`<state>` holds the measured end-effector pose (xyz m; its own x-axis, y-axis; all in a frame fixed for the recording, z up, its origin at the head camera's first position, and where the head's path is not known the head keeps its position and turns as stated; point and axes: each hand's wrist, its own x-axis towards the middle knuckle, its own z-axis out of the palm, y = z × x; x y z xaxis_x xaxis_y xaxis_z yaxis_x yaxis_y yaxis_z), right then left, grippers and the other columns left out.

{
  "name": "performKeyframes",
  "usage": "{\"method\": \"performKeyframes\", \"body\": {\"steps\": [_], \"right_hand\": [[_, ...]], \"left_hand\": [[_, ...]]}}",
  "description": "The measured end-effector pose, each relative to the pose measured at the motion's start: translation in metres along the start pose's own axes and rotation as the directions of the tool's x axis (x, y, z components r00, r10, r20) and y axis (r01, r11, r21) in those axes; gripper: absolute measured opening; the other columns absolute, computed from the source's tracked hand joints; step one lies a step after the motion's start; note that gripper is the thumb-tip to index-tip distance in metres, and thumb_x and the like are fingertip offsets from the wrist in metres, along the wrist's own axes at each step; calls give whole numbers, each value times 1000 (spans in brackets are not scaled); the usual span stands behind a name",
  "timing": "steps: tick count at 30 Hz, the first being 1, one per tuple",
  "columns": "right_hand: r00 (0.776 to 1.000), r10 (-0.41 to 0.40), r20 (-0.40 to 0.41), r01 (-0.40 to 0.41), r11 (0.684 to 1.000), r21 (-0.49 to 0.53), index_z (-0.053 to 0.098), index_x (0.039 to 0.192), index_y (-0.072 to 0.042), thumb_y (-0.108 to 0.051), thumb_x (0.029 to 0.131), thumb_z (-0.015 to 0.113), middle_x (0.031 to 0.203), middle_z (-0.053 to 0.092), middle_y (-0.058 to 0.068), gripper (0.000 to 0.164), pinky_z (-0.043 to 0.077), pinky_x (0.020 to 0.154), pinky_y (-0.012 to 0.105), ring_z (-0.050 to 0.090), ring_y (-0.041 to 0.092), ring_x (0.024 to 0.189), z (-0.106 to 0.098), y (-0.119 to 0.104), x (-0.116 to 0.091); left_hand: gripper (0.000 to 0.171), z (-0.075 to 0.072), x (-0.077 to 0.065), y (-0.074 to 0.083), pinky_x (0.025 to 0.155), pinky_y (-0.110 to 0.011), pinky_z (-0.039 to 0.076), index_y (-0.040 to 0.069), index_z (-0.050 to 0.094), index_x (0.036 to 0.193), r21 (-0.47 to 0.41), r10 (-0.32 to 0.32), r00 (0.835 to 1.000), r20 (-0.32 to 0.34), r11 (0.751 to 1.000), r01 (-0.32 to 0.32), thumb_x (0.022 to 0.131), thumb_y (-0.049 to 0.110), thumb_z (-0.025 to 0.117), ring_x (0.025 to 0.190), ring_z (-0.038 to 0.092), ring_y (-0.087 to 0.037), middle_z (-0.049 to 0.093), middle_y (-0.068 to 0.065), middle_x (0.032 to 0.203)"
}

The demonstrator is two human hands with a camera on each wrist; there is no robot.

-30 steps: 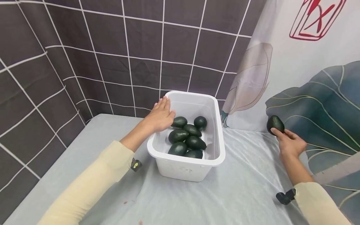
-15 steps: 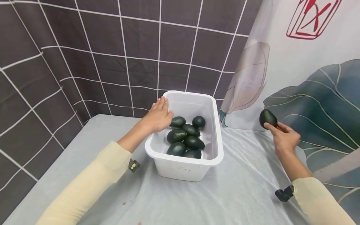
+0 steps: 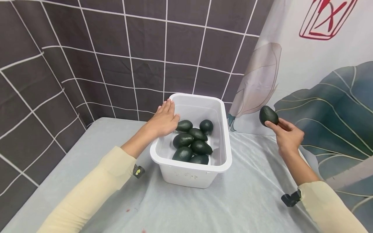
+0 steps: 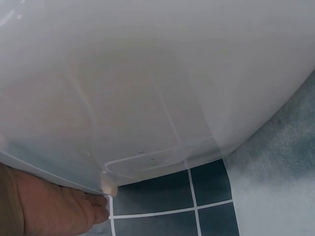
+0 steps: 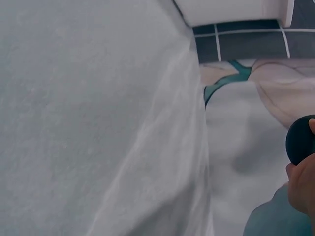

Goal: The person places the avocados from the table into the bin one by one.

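Observation:
A white plastic tub [image 3: 186,176] stands on the cloth-covered table, with several dark green avocados [image 3: 201,147] lying inside it. My left hand [image 3: 163,120] rests on the tub's left rim, its fingers straight. In the left wrist view the same hand [image 4: 59,206] lies along the tub's pale wall [image 4: 133,98]. To the right of the tub, my right hand [image 3: 288,136] pinches one avocado [image 3: 268,116] between thumb and fingers, up off the table. Part of this avocado [image 5: 298,140] shows at the right edge of the right wrist view.
A light grey-blue cloth [image 3: 247,197] covers the table. Behind the tub hangs a dark curtain [image 3: 145,42] with white grid lines. At the right is a white hanging [image 3: 291,74] printed with large leaves. Small dark cameras sit on both wrists.
My right hand has moved left and slightly upward with its avocado, closer to the tub. The left hand has stayed on the rim. The avocados in the tub lie as before.

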<state>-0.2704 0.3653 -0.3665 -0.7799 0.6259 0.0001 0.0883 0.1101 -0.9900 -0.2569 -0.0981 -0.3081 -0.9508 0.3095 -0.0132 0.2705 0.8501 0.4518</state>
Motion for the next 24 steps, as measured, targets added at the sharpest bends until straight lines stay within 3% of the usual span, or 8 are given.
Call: {"method": "performKeyframes", "body": {"steps": [3, 15, 24], "right_hand": [[999, -43, 17, 44, 999, -3, 80, 144, -21, -33, 80, 106, 104, 72, -22, 71, 57, 99, 15, 66, -2, 107, 7, -4, -3], [992, -109, 66, 107, 994, 39, 82, 140, -18, -24, 81, 105, 99, 76, -22, 64, 58, 86, 9, 69, -1, 105, 23, -18, -15], [986, -145, 81, 137, 986, 90, 84, 136, -15, -22, 80, 105, 99, 78, -20, 60, 58, 86, 10, 71, 0, 106, 31, -30, -22]], "left_hand": [[78, -1, -1, 0, 147, -51, -2, -9, 2, 177, -3, -2, 1000, -2, 1000, 2, 118, 39, 23, 179, -6, -42, -9, -26, 189], [78, -1, -2, 1, 147, -52, -1, -10, 3, 177, -6, 0, 1000, -1, 1000, 0, 118, 38, 24, 179, -6, -42, -9, -27, 189], [78, 0, -1, 0, 147, -53, 0, -10, 2, 177, -2, 5, 1000, -2, 1000, -5, 119, 38, 24, 179, -6, -43, -9, -27, 189]]}}
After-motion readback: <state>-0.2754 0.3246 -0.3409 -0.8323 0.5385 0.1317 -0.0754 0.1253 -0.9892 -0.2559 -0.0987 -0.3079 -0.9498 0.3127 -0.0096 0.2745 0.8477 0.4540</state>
